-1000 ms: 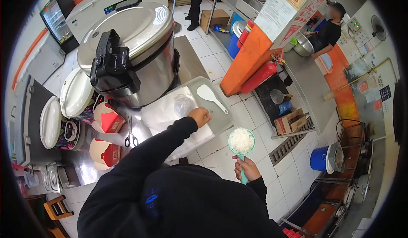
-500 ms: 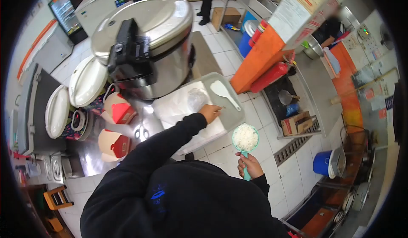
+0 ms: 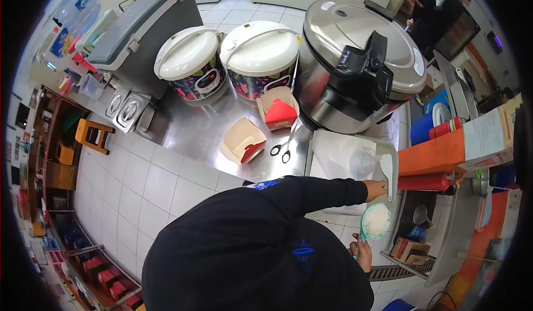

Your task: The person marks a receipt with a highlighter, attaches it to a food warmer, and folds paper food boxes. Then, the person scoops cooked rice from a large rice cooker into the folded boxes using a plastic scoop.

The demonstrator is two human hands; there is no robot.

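My left hand (image 3: 376, 190) reaches over the grey tray (image 3: 395, 169), its fingers stretched out beside the handle of a white rice paddle (image 3: 387, 169). The paddle lies along the tray's right side; whether my fingertips touch it is unclear. White paper and a clear plastic bag (image 3: 362, 163) are in the tray. My right hand (image 3: 362, 251) is closed around the handle of a green scoop (image 3: 363, 235) heaped with white rice (image 3: 377, 220), just below the tray. Two red-and-cream cardboard food boxes (image 3: 243, 139) (image 3: 278, 108) stand open on the steel table, near black-handled scissors (image 3: 281, 151).
A large steel rice cooker (image 3: 361, 61), lid down, stands behind the tray. Two white-lidded patterned food containers (image 3: 260, 55) (image 3: 189, 61) and a grey cooler (image 3: 147, 39) line the table's back. A red fire extinguisher (image 3: 425, 182) is at the right. A person (image 3: 425, 16) stands far back.
The view has turned left, bringing in more of the table. My left hand has moved right to the paddle's handle. My right hand still holds the rice-filled scoop, now nearer the tray.
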